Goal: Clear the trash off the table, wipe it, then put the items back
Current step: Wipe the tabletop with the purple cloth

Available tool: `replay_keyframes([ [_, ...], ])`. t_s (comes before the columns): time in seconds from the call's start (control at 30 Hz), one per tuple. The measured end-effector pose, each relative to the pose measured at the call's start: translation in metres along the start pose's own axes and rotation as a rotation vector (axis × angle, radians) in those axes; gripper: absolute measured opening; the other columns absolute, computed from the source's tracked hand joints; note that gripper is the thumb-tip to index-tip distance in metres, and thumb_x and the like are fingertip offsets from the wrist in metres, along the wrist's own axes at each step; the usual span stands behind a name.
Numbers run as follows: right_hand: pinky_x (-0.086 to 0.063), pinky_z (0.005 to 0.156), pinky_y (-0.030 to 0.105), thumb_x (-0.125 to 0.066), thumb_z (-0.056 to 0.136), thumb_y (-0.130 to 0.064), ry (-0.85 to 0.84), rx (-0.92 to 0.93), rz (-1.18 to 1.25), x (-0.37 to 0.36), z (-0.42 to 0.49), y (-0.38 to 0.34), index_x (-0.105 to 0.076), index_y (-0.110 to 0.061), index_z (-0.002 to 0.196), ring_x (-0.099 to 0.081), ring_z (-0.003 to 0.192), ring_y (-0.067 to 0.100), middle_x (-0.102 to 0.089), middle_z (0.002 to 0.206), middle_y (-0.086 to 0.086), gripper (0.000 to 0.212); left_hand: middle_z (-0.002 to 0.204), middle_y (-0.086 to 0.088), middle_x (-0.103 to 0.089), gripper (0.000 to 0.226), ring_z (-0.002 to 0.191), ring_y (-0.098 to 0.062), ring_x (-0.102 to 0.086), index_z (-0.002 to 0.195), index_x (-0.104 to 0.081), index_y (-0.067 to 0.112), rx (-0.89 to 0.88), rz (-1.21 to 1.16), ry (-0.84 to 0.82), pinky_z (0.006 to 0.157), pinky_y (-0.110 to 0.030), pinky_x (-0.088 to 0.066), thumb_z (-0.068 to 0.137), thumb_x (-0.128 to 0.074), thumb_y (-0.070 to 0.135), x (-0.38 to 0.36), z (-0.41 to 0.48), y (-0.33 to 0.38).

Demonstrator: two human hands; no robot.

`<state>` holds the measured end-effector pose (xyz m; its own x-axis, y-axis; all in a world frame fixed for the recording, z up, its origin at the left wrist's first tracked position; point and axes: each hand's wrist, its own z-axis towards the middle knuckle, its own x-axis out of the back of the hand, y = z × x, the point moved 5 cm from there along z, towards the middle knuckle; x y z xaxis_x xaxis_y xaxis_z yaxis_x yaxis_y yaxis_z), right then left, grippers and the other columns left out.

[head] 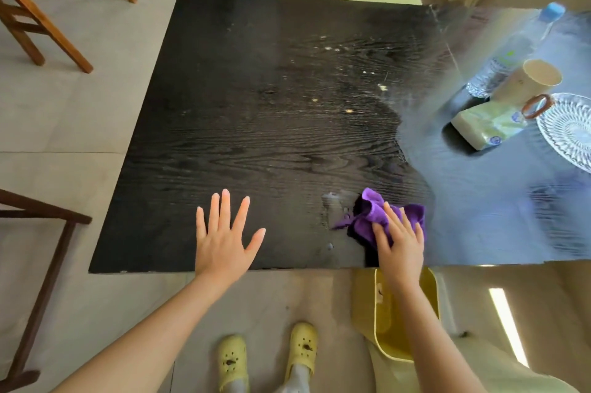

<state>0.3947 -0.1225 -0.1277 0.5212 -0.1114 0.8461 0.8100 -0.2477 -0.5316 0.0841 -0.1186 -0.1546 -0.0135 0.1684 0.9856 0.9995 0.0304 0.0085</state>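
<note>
A dark wood-grain table (pixel 256 136) fills the view. My right hand (pixel 399 245) presses a crumpled purple cloth (pixel 377 213) onto the table near its front edge. My left hand (pixel 224 239) lies flat on the table with fingers spread and nothing in it. Small pale crumbs (pixel 382 87) dot the far middle of the table. At the right side stand a water bottle (pixel 518 47), a paper cup (pixel 534 79), a tissue pack (pixel 489 125) and a glass plate (pixel 572 130).
A yellow bin (pixel 383 322) stands on the floor under the table's front edge, below my right arm. Wooden chairs (pixel 41 18) stand at the far left and a dark stool (pixel 48 264) at the near left. Glare washes over the table's right part.
</note>
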Motion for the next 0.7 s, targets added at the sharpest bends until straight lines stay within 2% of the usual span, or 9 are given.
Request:
replay_keyframes([
  [0.17,-0.017,0.115,0.045,-0.037,0.087,-0.049,-0.081,0.063,-0.012,-0.037,-0.056,-0.054,-0.06,-0.031,0.127,-0.04,0.138,0.022,-0.045,0.141,-0.013,0.049,0.155,-0.019,-0.023,0.074,0.145,-0.035,-0.018,0.147,-0.028,0.02,-0.006,-0.021,0.009,0.115,-0.057,-0.017,0.089,-0.015,0.063,0.001,0.0,0.001],
  [0.3,-0.014,0.112,0.052,-0.037,0.088,-0.054,-0.216,0.255,-0.331,-0.059,-0.065,-0.07,-0.051,-0.037,0.132,-0.041,0.136,0.032,-0.048,0.145,-0.006,0.049,0.154,-0.02,-0.025,0.077,0.144,-0.035,-0.02,0.146,-0.03,0.019,-0.013,-0.032,-0.001,0.114,-0.056,-0.017,0.089,-0.004,0.064,0.003,0.0,0.0],
  [0.37,-0.014,0.112,0.058,-0.036,0.088,-0.055,-0.208,0.285,-0.433,-0.055,-0.05,-0.054,-0.047,-0.037,0.136,-0.039,0.138,0.033,-0.045,0.147,-0.005,0.052,0.154,-0.02,-0.025,0.077,0.144,-0.035,-0.02,0.146,-0.03,0.02,-0.012,-0.033,-0.007,0.114,-0.056,-0.018,0.089,-0.002,0.064,0.003,0.0,0.0],
  [0.5,-0.008,0.114,0.061,-0.025,0.09,-0.059,-0.167,0.108,-0.465,-0.038,0.001,-0.021,-0.035,-0.036,0.143,-0.019,0.145,0.035,-0.031,0.156,-0.003,0.059,0.155,-0.018,-0.023,0.078,0.144,-0.034,-0.019,0.147,-0.029,0.021,-0.002,-0.031,-0.007,0.115,-0.055,-0.015,0.089,0.0,0.065,0.003,0.0,0.0],
  [0.6,-0.002,0.114,0.064,-0.029,0.094,-0.056,-0.173,-0.009,-0.438,-0.033,0.053,-0.013,-0.022,-0.039,0.148,-0.003,0.148,0.034,-0.015,0.16,-0.006,0.057,0.155,-0.018,-0.022,0.078,0.145,-0.033,-0.018,0.147,-0.027,0.021,-0.007,-0.025,-0.005,0.115,-0.055,-0.013,0.089,0.0,0.065,0.003,0.0,0.001],
  [0.7,-0.002,0.111,0.068,-0.025,0.097,-0.052,-0.133,-0.095,-0.401,-0.04,0.087,-0.026,-0.019,-0.04,0.148,0.001,0.148,0.036,-0.011,0.161,-0.008,0.053,0.156,-0.018,-0.02,0.076,0.145,-0.033,-0.017,0.148,-0.026,0.022,-0.002,-0.02,0.004,0.114,-0.055,-0.012,0.089,-0.002,0.064,0.0,0.0,0.0],
])
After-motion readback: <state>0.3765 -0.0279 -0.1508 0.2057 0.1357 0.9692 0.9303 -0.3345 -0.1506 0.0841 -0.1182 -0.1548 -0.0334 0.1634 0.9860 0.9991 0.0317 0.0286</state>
